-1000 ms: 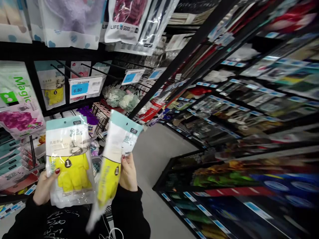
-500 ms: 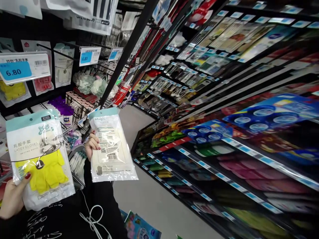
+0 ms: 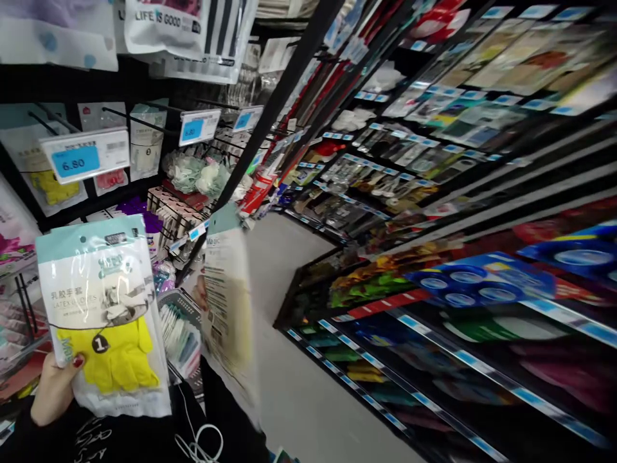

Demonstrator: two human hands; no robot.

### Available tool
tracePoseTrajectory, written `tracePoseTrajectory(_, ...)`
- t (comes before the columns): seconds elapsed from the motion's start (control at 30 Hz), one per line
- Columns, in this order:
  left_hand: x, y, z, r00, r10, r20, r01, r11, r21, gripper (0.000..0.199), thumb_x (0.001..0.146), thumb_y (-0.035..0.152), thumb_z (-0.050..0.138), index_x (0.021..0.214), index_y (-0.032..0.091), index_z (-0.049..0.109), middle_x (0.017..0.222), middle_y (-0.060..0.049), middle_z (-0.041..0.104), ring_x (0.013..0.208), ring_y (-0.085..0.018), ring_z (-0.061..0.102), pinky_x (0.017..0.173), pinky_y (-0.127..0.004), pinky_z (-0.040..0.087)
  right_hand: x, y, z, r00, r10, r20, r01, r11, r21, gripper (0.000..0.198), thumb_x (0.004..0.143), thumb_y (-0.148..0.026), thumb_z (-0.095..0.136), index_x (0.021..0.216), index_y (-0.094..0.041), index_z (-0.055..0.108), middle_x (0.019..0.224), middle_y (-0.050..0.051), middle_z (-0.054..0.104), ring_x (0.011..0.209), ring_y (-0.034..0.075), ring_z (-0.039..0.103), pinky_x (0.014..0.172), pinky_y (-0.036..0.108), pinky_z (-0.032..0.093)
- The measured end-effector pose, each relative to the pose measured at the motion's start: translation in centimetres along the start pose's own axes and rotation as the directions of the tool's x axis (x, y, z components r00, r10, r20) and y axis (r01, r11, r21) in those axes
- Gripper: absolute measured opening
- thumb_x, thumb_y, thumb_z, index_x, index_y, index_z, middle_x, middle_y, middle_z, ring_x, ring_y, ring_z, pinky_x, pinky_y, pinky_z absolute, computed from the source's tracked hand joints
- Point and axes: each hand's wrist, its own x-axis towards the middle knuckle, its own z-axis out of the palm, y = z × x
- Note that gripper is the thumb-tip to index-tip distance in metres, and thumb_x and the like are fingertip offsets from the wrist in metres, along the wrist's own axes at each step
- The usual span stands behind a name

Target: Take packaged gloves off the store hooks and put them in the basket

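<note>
A clear-fronted packet of yellow latex gloves [image 3: 110,341] is held upright on the left, its printed front facing me. My left hand [image 3: 55,384] is closed on its lower left corner, the thumb pressed on the front. To the right of it is a packet of pale gloves [image 3: 230,302], turned nearly edge-on and blurred. My right hand [image 3: 200,292] grips its left edge, with most of the fingers hidden behind the packet. Below the packets a white cord [image 3: 200,444] lies looped against my black clothing.
Glove packets [image 3: 58,186] hang on hooks behind a 6.80 price tag [image 3: 87,159]. A grey basket [image 3: 186,302] with packaged goods stands between and behind the held packets. Mesh bath puffs [image 3: 186,172] hang further back. Stocked shelves [image 3: 434,360] line the right side of the grey aisle floor [image 3: 299,379].
The pale glove packet has turned from showing its printed back to almost edge-on. The yellow glove packet stays in my left hand. The view has shifted, so everything sits further right.
</note>
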Motion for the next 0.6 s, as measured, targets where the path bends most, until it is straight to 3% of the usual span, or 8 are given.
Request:
tracePoseTrajectory(0.1, -0.7, 0.0, 0.6, 0.995, 0.070, 0.067, -0.068, 0.997, -0.024, 0.032, 0.037, 0.032, 0.087, 0.062, 0.018, 0.072, 0.066, -0.009, 0.073, 0.078, -0.037, 0.067, 0.073, -0.045, 0.055, 0.6, 0.0, -0.4, 0.988, -0.069, -0.139, 0.058, 0.995, -0.079, 0.028, 0.089, -0.033, 0.048, 0.070, -0.012, 0.055, 0.068, -0.003, 0.057, 0.056, 0.006, 0.051, 0.059, 0.019, 0.044)
tracePoseTrajectory(0.2, -1.3, -0.3, 1.6, 0.983, 0.111, 0.149, -0.103, 0.993, -0.057, 0.029, 0.047, 0.035, 0.084, 0.069, 0.019, 0.074, 0.070, -0.010, 0.073, 0.078, -0.035, 0.067, 0.074, -0.044, 0.054, -0.6, -0.1, 0.6, 0.959, -0.172, -0.225, 0.095, 0.944, -0.317, 0.012, 0.085, -0.025, 0.050, 0.075, -0.018, 0.049, 0.069, -0.001, 0.057, 0.063, 0.013, 0.052, 0.058, 0.022, 0.037)
tracePoseTrajectory(0.27, -1.2, -0.7, 2.0, 0.969, 0.098, 0.227, -0.085, 0.994, -0.065, 0.028, 0.051, 0.035, 0.082, 0.073, 0.019, 0.075, 0.071, -0.010, 0.073, 0.078, -0.035, 0.067, 0.074, -0.044, 0.053, -2.3, -0.5, 1.9, 0.967, -0.211, -0.145, 0.132, 0.896, -0.424, 0.013, 0.086, -0.030, 0.045, 0.078, -0.020, 0.048, 0.070, 0.002, 0.058, 0.063, 0.016, 0.053, 0.057, 0.023, 0.037)
tracePoseTrajectory(0.33, -0.7, -1.1, 2.0, 0.946, 0.102, 0.306, -0.090, 0.994, -0.054, 0.029, 0.055, 0.035, 0.081, 0.079, 0.020, 0.075, 0.074, -0.009, 0.073, 0.079, -0.033, 0.067, 0.076, -0.043, 0.052, -4.1, -1.2, 3.3, 0.980, -0.197, -0.017, 0.174, 0.901, -0.396, 0.018, 0.088, -0.036, 0.042, 0.081, -0.020, 0.047, 0.070, 0.002, 0.059, 0.061, 0.016, 0.053, 0.056, 0.023, 0.038)
tracePoseTrajectory(0.43, 0.2, -1.6, 1.3, 0.898, 0.115, 0.425, -0.136, 0.991, 0.020, 0.032, 0.061, 0.038, 0.076, 0.086, 0.019, 0.075, 0.078, -0.009, 0.074, 0.081, -0.033, 0.067, 0.078, -0.043, 0.051, -6.1, -2.2, 4.9, 0.974, -0.146, 0.173, 0.183, 0.956, -0.227, 0.025, 0.090, -0.041, 0.038, 0.089, -0.020, 0.050, 0.079, 0.004, 0.061, 0.066, 0.016, 0.056, 0.059, 0.024, 0.042)
tracePoseTrajectory(0.53, 0.6, -1.8, 0.6, 0.865, 0.096, 0.493, -0.164, 0.982, 0.097, 0.034, 0.070, 0.041, 0.069, 0.094, 0.017, 0.073, 0.084, -0.010, 0.073, 0.085, -0.032, 0.065, 0.080, -0.041, 0.050, -6.4, -2.7, 5.2, 0.929, -0.094, 0.359, 0.126, 0.990, -0.068, 0.030, 0.088, -0.045, 0.042, 0.100, -0.020, 0.054, 0.093, 0.006, 0.062, 0.078, 0.018, 0.058, 0.069, 0.026, 0.046)
tracePoseTrajectory(0.6, 0.5, -1.6, 0.5, 0.864, 0.089, 0.495, -0.170, 0.978, 0.120, 0.034, 0.071, 0.040, 0.068, 0.096, 0.018, 0.073, 0.086, -0.009, 0.073, 0.086, -0.031, 0.065, 0.079, -0.040, 0.050, -6.1, -2.7, 4.9, 0.919, -0.068, 0.388, 0.071, 0.997, 0.007, 0.035, 0.087, -0.049, 0.042, 0.103, -0.020, 0.055, 0.098, 0.007, 0.061, 0.082, 0.019, 0.058, 0.071, 0.029, 0.048)
